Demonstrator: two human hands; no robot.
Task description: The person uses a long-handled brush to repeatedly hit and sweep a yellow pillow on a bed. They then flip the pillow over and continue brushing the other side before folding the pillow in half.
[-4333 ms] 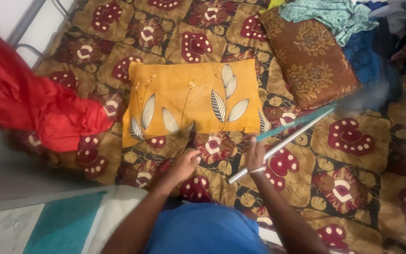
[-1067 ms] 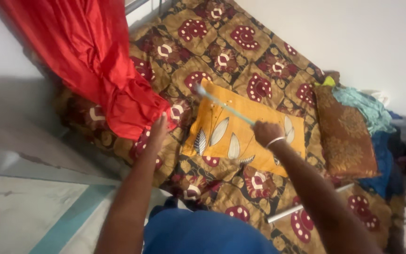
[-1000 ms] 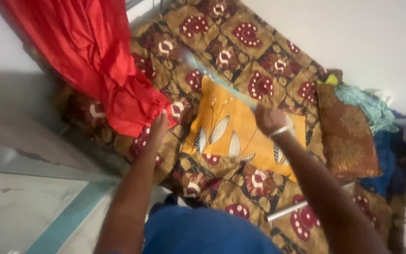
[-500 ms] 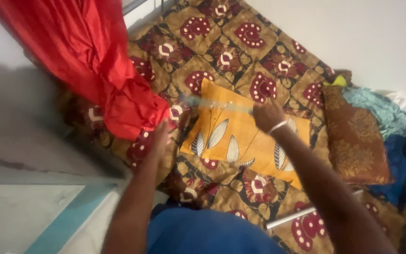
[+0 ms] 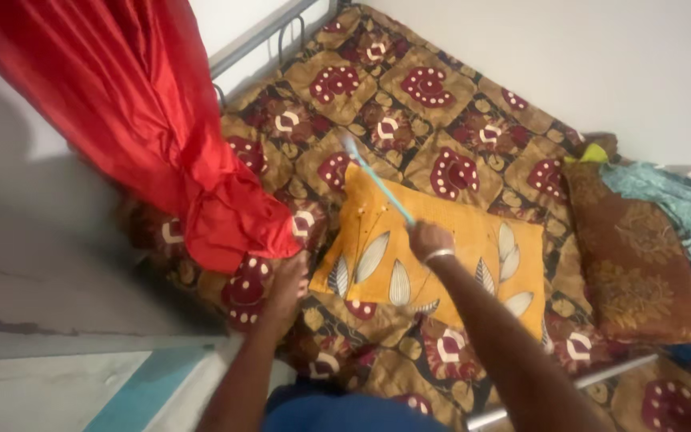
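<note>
Since half a second ago the teal stick [image 5: 377,182] has been swung steeper — gripped in the right hand [image 5: 429,239], tip up-left over the yellow pillow [image 5: 449,264]; left hand [image 5: 288,280] is spread flat on the bedspread [image 5: 409,104] — open room beyond.

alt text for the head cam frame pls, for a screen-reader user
Seen from above, a person's right hand holds a thin teal stick over an orange leaf-print pillow on a brown-and-maroon patterned bedspread. Their left hand rests on the bed's edge beside a bunched red curtain.

Leaf-print pillow [image 5: 449,256] lies on the bedspread [image 5: 409,104], curtain [image 5: 145,136] to its left, second pillow [image 5: 633,256] and clothes heap [image 5: 673,200] right.
</note>
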